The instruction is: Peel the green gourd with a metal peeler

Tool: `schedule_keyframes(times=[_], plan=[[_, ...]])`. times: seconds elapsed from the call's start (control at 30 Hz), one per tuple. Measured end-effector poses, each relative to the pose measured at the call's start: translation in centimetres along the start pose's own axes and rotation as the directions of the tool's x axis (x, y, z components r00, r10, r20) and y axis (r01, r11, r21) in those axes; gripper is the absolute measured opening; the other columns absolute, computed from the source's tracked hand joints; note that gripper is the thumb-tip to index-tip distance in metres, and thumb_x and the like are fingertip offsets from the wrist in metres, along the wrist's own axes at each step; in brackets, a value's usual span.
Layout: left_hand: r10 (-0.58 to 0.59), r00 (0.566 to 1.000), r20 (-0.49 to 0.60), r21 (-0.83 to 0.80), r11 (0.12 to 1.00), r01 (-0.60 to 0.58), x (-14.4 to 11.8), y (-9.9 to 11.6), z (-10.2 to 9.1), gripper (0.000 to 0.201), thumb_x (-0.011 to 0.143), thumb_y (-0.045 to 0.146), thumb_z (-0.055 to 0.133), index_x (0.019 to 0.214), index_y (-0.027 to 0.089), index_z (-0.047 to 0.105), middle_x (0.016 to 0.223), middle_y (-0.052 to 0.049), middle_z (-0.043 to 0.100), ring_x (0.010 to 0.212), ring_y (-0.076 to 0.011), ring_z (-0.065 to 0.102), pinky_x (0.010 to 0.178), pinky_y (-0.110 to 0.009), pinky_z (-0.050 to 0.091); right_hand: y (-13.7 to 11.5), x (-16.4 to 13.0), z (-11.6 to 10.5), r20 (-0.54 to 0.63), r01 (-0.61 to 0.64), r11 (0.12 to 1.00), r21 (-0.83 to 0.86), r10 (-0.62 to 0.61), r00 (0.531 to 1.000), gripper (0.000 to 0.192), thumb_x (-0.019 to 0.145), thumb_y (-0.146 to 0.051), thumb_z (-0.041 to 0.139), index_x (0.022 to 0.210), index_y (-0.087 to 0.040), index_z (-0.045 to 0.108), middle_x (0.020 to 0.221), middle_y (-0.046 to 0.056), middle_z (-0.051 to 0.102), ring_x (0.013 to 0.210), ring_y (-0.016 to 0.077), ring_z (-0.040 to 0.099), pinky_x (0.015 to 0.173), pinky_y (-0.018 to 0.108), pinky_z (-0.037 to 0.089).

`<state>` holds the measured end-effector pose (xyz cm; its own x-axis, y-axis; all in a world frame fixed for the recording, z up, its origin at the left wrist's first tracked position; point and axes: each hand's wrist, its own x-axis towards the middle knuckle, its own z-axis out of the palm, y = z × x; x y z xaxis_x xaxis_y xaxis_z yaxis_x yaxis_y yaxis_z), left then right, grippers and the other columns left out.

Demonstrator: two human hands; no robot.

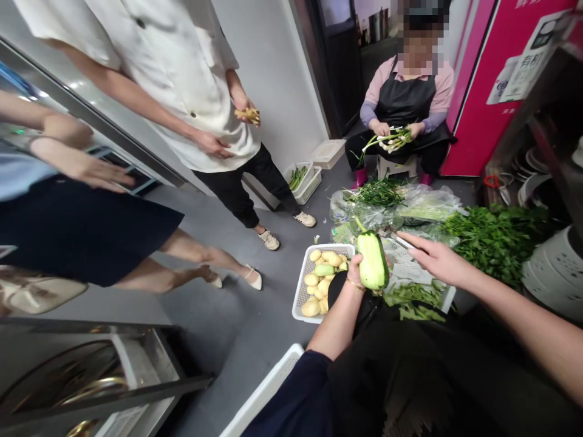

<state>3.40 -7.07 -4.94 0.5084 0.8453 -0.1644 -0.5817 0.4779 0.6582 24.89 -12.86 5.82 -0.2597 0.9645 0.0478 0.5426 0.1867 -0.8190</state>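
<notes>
While the left hand [354, 267] gripped a pale green peeled gourd [373, 260] upright, the right hand [435, 258] held a metal peeler [401, 241] just beside it.

Evenly and brightly lit from overhead, with soft shadows on the grey floor [237, 328], glare streaks along the steel wall panel [91, 109], strong wide-angle bending toward the edges, slight motion blur at lower left, one face pixelated.
</notes>
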Motion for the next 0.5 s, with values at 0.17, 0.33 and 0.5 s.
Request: schedule_keyframes(times=[0.17, 0.33, 0.5], plan=[[0.077, 0.996, -0.037, -0.035, 0.996, -0.078, 0.0, 0.6, -1.1, 0.056, 0.07, 0.053, 0.05, 0.107, 0.012, 0.062, 0.096, -0.016, 0.069, 0.104, -0.0344, 0.061, 0.088, -0.05, 0.048, 2.4, -4.4, 3.0, 0.189, 0.065, 0.998, 0.009, -0.066, 0.98, 0.048, 0.096, -0.037, 0.039, 0.143, -0.027, 0.046, 0.138, 0.001, 0.054, 0.125, 0.0232, 0.051, 0.105, 0.04, 0.042], [-0.018, 0.998, -0.066, -0.051, 0.999, 0.015, 0.1, 1.4, -0.3, 0.064, 0.07, 0.062, 0.054, 0.109, 0.012, 0.061, 0.102, -0.018, 0.069, 0.107, -0.0349, 0.061, 0.09, -0.05, 0.047, 3.1, -6.1, 0.8, 0.145, 0.016, 0.998, -0.059, -0.007, 0.989, 0.049, 0.095, -0.042, 0.039, 0.143, -0.031, 0.045, 0.139, 0.0, 0.053, 0.125, 0.0248, 0.051, 0.105, 0.04, 0.042], [-0.018, 0.988, -0.151, -0.057, 0.998, 0.01, 0.6, 0.2, 1.7, 0.059, 0.069, 0.054, 0.063, 0.11, 0.012, 0.06, 0.102, -0.016, 0.069, 0.107, -0.0343, 0.062, 0.094, -0.047, 0.046, -0.9, -0.2, 0.9, -0.035, -0.035, 0.95, -0.311, 0.025, 0.999, 0.054, 0.096, -0.037, 0.03, 0.15, -0.028, 0.033, 0.1, 0.007, 0.074, 0.086, 0.0278, 0.071, 0.072, 0.038, 0.056]])
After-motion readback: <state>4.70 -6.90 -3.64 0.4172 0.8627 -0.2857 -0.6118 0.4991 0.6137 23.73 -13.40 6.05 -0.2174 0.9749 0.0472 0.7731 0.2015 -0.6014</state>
